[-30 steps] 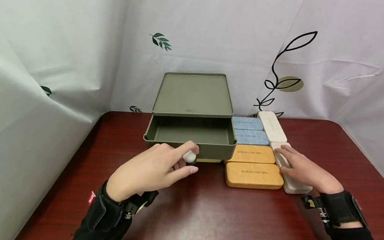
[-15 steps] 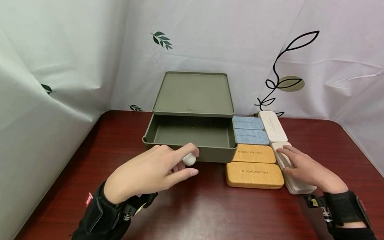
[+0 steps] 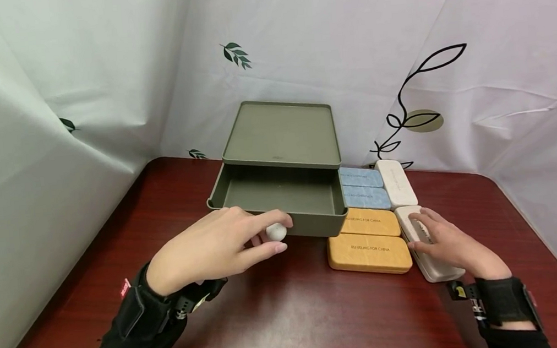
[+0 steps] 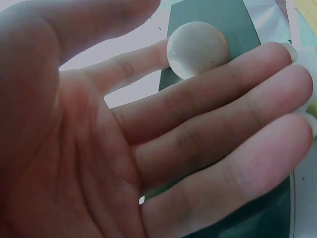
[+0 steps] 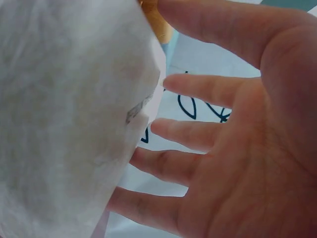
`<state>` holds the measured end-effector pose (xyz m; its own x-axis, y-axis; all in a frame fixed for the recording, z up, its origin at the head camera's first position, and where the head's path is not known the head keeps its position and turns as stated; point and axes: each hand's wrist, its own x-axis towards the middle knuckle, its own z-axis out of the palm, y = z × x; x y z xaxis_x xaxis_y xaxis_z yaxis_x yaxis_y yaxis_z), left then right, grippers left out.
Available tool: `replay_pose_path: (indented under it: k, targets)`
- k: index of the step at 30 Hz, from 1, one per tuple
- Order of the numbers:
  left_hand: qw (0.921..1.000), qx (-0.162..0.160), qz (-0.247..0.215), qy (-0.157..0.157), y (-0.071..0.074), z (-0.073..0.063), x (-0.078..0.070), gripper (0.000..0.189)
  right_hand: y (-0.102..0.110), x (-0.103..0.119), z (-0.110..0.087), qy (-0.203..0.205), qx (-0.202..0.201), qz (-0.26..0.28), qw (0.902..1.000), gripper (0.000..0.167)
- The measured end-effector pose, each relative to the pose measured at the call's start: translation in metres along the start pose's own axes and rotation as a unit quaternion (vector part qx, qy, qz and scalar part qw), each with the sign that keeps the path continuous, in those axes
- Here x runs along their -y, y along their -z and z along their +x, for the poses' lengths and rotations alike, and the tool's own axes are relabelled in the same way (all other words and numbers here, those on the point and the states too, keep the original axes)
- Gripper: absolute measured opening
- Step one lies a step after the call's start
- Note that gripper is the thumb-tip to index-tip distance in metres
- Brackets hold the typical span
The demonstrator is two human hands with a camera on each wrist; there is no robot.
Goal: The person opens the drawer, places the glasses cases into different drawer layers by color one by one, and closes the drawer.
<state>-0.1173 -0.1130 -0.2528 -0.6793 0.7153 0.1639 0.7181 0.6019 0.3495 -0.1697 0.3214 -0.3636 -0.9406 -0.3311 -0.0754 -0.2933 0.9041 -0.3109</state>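
Note:
My left hand (image 3: 215, 248) is at the round white knob (image 3: 276, 231) of an olive-green drawer (image 3: 315, 226). The index finger bends over the knob, which sits between index and middle fingers in the left wrist view, the thumb held apart. The drawer stands pulled out under its flat top (image 3: 280, 135), with nothing inside. On the right, my right hand (image 3: 451, 244) reaches over an off-white case (image 3: 433, 266), its thumb near the case's left edge. In the right wrist view the fingers are spread and mostly straight, with fingertips along the edge of the case (image 5: 74, 114).
Left of the off-white case lie two mustard cases with printed lettering, the nearer case (image 3: 370, 260) touching the farther case (image 3: 369, 222). Two blue cases (image 3: 366, 196) and another white case (image 3: 396, 183) lie behind. White patterned cloth (image 3: 357, 51) surrounds the dark red table (image 3: 311, 315).
The near end of the off-white case has swung rightward, the right hand shifting with it. A yellowish strip below the drawer front is no longer visible. The left hand stays at the knob.

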Motion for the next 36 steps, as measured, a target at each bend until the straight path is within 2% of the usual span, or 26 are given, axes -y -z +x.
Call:
replay_pose_path:
  k: [9,14,24,36]
  targets:
    - [0.9998,0.004,-0.018,-0.008,-0.0004,0.0005,0.0007,0.026,-0.0027,-0.0068,0.0011,-0.023,-0.005,0.001,0.9997,0.081]
    - [0.9999,-0.001,-0.009,-0.012,-0.0009,0.0006,0.0002,0.025,-0.0025,-0.0067,0.0006,-0.026,0.002,0.008,0.9996,0.085]
    - [0.9997,-0.005,0.019,-0.017,-0.0001,-0.0004,-0.0008,0.026,-0.0041,-0.0069,0.002,-0.03,0.003,0.016,0.9994,0.081]
    - [0.9995,0.01,0.028,-0.013,0.0017,-0.0043,-0.0067,0.025,-0.0042,-0.0071,0.0024,-0.03,0.001,0.011,0.9995,0.08]
